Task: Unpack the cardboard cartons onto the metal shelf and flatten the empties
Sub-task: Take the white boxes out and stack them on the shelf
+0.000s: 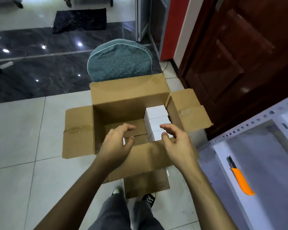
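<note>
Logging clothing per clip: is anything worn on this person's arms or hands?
No. The left hand and right hand are bare: no gloves, rings or watch visible, and both forearms show no sleeves as far as the frame reaches. Below are grey trousers and dark shoes.

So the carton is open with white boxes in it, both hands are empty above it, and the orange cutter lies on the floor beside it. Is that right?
Not quite. The head view shows the orange cutter lying on the metal shelf at the right, not on the floor. The rest holds: the carton is open with white boxes inside, and the left hand and right hand hover empty over it.
</note>
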A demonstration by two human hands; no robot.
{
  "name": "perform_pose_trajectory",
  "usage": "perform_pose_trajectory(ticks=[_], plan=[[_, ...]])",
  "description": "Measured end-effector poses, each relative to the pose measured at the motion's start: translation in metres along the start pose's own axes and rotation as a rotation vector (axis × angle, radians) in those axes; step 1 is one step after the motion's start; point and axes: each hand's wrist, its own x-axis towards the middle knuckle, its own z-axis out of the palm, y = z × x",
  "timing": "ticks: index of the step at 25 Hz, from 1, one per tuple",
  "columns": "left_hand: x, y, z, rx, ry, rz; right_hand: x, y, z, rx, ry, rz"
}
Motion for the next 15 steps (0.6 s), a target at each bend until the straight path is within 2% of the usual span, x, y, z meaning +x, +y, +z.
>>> perform_pose_trajectory(ticks=[6, 15], plan=[[0.018, -0.038, 0.014, 0.034, 0.05, -0.079, 0.028, 0.025, 0.02, -0.06, -0.068, 0.027], [0.055, -0.108, 0.045, 0.067, -0.025, -0.182, 0.073, 0.068, 0.06, -0.108, -0.126, 0.078]])
